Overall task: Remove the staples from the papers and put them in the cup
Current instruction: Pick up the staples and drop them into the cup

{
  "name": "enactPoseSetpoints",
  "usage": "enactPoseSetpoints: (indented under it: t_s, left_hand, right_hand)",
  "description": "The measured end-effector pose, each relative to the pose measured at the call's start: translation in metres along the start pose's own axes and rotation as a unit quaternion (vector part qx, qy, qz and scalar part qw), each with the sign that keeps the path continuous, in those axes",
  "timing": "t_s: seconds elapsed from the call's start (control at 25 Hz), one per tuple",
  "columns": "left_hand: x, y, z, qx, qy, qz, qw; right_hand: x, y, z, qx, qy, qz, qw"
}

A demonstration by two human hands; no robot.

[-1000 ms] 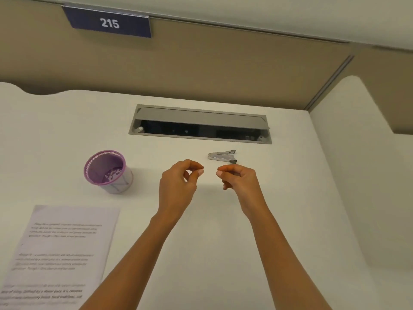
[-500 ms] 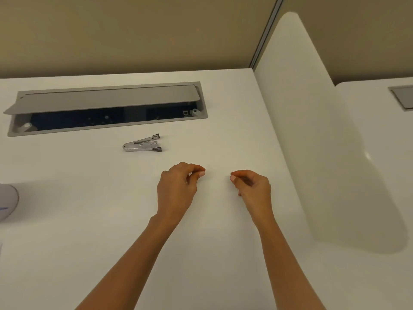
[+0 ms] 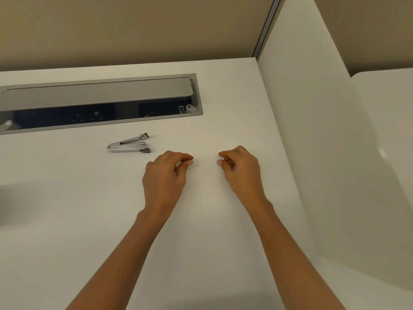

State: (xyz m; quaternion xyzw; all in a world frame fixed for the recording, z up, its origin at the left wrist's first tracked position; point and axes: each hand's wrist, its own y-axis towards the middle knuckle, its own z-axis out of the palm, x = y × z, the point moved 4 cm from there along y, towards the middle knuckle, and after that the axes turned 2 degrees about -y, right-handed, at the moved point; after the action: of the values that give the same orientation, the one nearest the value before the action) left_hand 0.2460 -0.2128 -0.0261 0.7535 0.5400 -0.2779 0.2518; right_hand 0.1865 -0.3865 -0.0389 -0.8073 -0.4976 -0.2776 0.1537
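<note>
The left hand (image 3: 164,175) is held low over a white desk (image 3: 67,220), palm down, fingers curled, thumb and forefinger pinched together at the tips. Whether anything is caught in that pinch cannot be told — nothing can be made out there. The right hand (image 3: 242,168) is held beside it, a small gap apart, in the same pose: fingers curled in, thumb and forefinger tips brought together and pointed at the left hand. Whether it grips anything cannot be told either. Both bare forearms are stretched up from the bottom edge of the view.

No papers, staples or cup can be seen in this view. Just left of the left hand, and slightly farther from the person, a metal staple remover (image 3: 129,145) is laid flat on the desk, its two arms spread a little at the right end and one tip capped in dark grey. It is touched by neither hand.

Beyond the remover, a long grey cable tray (image 3: 196,110) is set into the desk — its lid (image 3: 96,92) is tipped up toward the back, and a dark cavity is shown beneath. A white divider (image 3: 312,130) is stood along the right edge of the desk, and a beige wall (image 3: 134,30) is seen behind.
</note>
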Motion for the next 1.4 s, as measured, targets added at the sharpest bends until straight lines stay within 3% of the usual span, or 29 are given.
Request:
enactPoseSetpoints:
  t_s: [0.2, 0.32, 0.56, 0.68, 0.76, 0.8, 0.84, 0.88, 0.92, 1.0, 1.12, 1.24, 1.4]
  left_hand:
    - [0.006, 0.008, -0.013, -0.03, -0.022, -0.017, 0.999]
    - [0.011, 0.009, -0.018, -0.042, -0.033, -0.032, 0.998]
    - [0.021, 0.005, -0.027, -0.05, -0.038, -0.047, 0.997]
    - [0.017, 0.0, -0.028, -0.044, -0.05, -0.053, 0.996]
    - [0.012, -0.003, -0.032, -0.043, -0.052, -0.046, 0.997]
    - [0.01, -0.004, -0.035, -0.044, -0.055, -0.041, 0.997]
    - [0.008, -0.006, -0.038, -0.044, -0.06, -0.036, 0.997]
    - [0.008, -0.007, -0.041, -0.046, -0.065, -0.033, 0.996]
    - [0.007, -0.009, -0.045, -0.05, -0.07, -0.029, 0.996]
    - [0.005, -0.012, -0.053, -0.054, -0.077, -0.03, 0.995]
    - [0.003, -0.019, -0.064, -0.056, -0.092, -0.036, 0.993]
    - [0.002, -0.03, -0.078, -0.064, -0.108, -0.039, 0.991]
    - [0.006, -0.045, -0.103, -0.078, -0.121, -0.038, 0.989]
  right_hand:
    - [0.025, 0.016, 0.004, 0.087, -0.212, -0.066, 0.971]
    - [0.046, 0.021, -0.002, 0.078, -0.244, -0.106, 0.961]
    - [0.053, 0.023, 0.015, 0.174, -0.368, -0.11, 0.907]
    - [0.045, 0.032, 0.014, 0.217, -0.322, -0.082, 0.918]
    - [0.031, 0.037, 0.007, 0.233, -0.251, -0.046, 0.938]
    - [0.022, 0.037, -0.001, 0.22, -0.162, -0.001, 0.962]
    - [0.013, 0.034, -0.011, 0.197, -0.026, 0.063, 0.978]
    - [0.004, 0.029, -0.022, 0.164, 0.134, 0.129, 0.969]
    - [-0.003, 0.023, -0.035, 0.129, 0.274, 0.175, 0.937]
    - [-0.013, 0.008, -0.051, 0.085, 0.484, 0.233, 0.839]
    - [-0.01, -0.013, -0.058, 0.066, 0.619, 0.258, 0.739]
    - [0.005, -0.028, -0.061, 0.062, 0.68, 0.255, 0.685]
    - [0.035, -0.048, -0.066, 0.067, 0.716, 0.232, 0.654]
